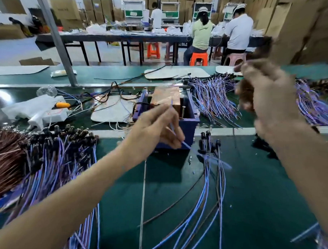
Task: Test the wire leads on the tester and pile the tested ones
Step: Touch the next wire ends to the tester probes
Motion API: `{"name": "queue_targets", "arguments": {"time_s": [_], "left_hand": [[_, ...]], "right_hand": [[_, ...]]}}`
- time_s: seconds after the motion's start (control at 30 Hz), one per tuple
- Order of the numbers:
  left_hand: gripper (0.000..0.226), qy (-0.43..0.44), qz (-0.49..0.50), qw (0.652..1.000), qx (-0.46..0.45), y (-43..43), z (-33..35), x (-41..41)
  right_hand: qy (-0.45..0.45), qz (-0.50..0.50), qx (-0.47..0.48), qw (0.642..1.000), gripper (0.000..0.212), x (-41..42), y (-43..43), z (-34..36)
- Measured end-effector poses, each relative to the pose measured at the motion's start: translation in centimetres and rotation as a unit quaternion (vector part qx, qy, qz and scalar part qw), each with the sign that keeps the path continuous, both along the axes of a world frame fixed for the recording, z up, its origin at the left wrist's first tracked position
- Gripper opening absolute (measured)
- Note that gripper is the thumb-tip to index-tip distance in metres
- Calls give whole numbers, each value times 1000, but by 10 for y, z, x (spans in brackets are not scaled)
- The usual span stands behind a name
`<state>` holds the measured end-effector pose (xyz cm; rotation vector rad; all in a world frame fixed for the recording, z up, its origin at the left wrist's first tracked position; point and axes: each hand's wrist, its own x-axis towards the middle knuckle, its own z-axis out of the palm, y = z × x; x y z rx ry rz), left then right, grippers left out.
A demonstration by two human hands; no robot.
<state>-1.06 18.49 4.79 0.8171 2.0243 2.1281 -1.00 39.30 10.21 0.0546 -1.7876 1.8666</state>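
The tester (187,121) is a purple box with a copper plate (166,96) on top, at the middle of the green bench. My left hand (157,126) is in front of it and pinches a blue wire lead (184,145) that runs down to the right. My right hand (269,101) is raised at the right, blurred, and grips a dark brown bundle of lead ends (245,94). A few leads with black ends (209,141) lie just below the tester.
A big pile of purple and brown leads (48,154) fills the left. Two more piles lie behind the tester (214,97) and at the far right (312,102). A thin metal rod (143,200) lies on the mat. People sit at a far table (118,37).
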Motion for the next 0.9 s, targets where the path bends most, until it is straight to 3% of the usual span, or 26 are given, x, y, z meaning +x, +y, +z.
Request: {"name": "queue_targets", "arguments": {"time_s": [0.13,0.27,0.47,0.9], "left_hand": [[32,-104,70,983,-132,-2,-31,-12],[31,-208,123,961,-132,-8,-37,-28],[31,-211,171,951,-147,-12,-39,-45],[33,-191,199,943,-186,-10,-37,-52]], "right_hand": [[-215,60,30,974,21,-4,-7,-52],[-310,69,9,948,23,-12,-20,-84],[-297,68,-35,952,27,-19,-43,-94],[-279,79,8,957,29,-27,-68,-90]]}}
